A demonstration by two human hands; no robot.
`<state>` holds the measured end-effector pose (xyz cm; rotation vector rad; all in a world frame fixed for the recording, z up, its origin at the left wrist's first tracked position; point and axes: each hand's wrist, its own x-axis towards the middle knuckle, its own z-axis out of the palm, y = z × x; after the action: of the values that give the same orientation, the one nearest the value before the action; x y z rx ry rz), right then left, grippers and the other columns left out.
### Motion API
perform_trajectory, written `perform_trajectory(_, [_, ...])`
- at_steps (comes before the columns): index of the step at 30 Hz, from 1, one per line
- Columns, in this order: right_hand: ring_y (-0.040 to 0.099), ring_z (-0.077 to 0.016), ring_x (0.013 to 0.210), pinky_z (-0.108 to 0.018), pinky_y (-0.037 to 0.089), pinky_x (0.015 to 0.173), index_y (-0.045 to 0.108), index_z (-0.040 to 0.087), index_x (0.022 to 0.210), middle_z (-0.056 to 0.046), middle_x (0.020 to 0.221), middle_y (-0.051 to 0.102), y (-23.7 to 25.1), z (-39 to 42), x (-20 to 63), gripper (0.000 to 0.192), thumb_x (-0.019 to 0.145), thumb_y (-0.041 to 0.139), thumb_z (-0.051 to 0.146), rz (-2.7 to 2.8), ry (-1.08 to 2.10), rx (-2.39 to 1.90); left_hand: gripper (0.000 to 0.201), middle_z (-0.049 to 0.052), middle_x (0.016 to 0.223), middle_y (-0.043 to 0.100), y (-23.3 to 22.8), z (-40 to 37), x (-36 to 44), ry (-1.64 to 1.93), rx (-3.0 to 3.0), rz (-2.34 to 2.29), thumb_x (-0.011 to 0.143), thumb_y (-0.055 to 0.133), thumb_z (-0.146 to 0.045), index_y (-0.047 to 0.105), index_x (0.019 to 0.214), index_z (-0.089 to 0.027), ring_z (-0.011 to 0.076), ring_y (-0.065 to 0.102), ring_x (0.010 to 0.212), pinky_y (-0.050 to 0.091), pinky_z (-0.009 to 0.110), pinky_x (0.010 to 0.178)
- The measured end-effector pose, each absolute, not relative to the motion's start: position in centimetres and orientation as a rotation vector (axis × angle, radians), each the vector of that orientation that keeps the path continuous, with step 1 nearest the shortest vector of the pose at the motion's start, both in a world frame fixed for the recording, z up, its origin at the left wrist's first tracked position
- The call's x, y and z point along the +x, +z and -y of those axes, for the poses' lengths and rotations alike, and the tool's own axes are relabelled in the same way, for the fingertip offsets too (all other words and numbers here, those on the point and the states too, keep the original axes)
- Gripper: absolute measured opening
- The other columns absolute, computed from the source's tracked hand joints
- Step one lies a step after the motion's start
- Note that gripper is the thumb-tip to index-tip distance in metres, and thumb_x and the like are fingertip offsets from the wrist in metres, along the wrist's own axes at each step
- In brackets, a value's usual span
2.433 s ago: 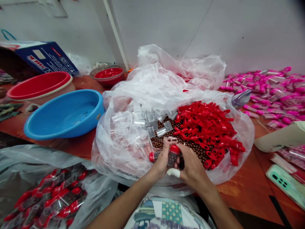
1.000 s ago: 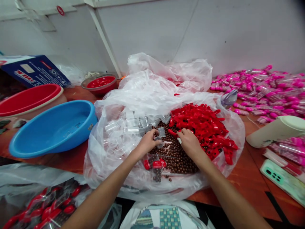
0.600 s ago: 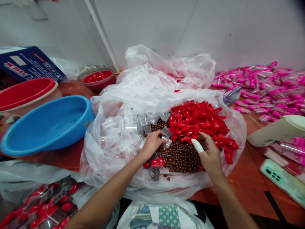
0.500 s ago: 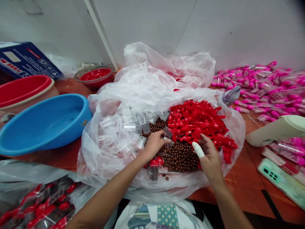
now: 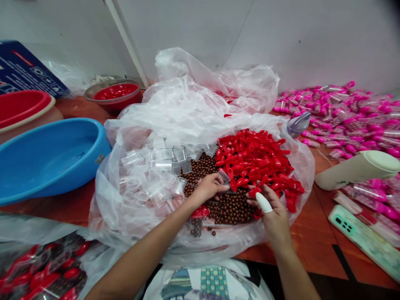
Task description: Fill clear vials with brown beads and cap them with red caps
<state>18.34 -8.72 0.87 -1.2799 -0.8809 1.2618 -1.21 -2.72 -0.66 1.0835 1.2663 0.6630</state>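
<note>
My left hand (image 5: 206, 188) is closed in a pinch on a clear plastic tube (image 5: 223, 176), over a bed of brown chocolate balls (image 5: 234, 208). Between the fingers of my right hand (image 5: 271, 205), whose thumb wears a white cover, is a red plastic cap (image 5: 255, 191). A heap of red plastic pieces (image 5: 256, 158) lies just beyond that hand. Loose clear tubes (image 5: 156, 166) are piled left of the balls. Below my left wrist rests a filled tube (image 5: 196, 227) with a red top.
White plastic sheeting (image 5: 187, 112) surrounds the piles. A blue basin (image 5: 53, 154) and red basin (image 5: 21, 108) stand left. Filled red-topped tubes (image 5: 43, 271) lie front left. Pink-capped tubes (image 5: 350, 121), a pale bottle (image 5: 353, 168) and a phone (image 5: 365, 239) lie right.
My right hand has closed its fingers on a red cap from near the heap. The clear tube in my left hand is tilted more upward. The whole view has shifted slightly.
</note>
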Motion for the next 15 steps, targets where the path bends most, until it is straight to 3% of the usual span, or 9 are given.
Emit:
perform_trajectory(5, [0.064,-0.0194,0.085,-0.035,0.054,0.072,0.059,0.026,0.108,-0.004,0.109,0.063,0.4,8.4,18.5,0.042,0.067,0.070,0.027,0.801,1.377,-1.199,0.035,-0.003,0.058,0.056,0.7,3.4,-1.6,0.689,0.904,-1.116,0.062,0.072,-0.036,0.050,0.079,-0.015,0.0106,0.057,0.048,0.042,0.017,0.039])
perform_trajectory(10, [0.064,-0.0185,0.081,-0.036,0.052,0.074,0.060,0.026,0.110,-0.004,0.105,0.066,0.4,8.4,18.0,0.043,0.068,0.070,0.032,0.823,1.410,-1.232,0.046,0.004,0.077,0.064,2.1,4.9,-2.5,0.696,0.757,-1.035,0.062,0.074,-0.033,0.059,0.101,-0.014,0.0114,0.062,0.056,0.044,0.016,0.041])
perform_trajectory(15, [0.063,-0.0165,0.075,-0.034,0.051,0.074,0.058,0.026,0.116,-0.002,0.092,0.068,1.1,8.3,16.9,0.047,0.072,0.067,0.037,0.921,1.450,-1.257,0.041,0.008,0.089,0.067,2.7,6.7,-3.1,0.742,0.669,-0.964,0.064,0.074,-0.031,0.066,0.100,-0.013,0.0135,0.064,0.067,0.051,0.020,0.052])
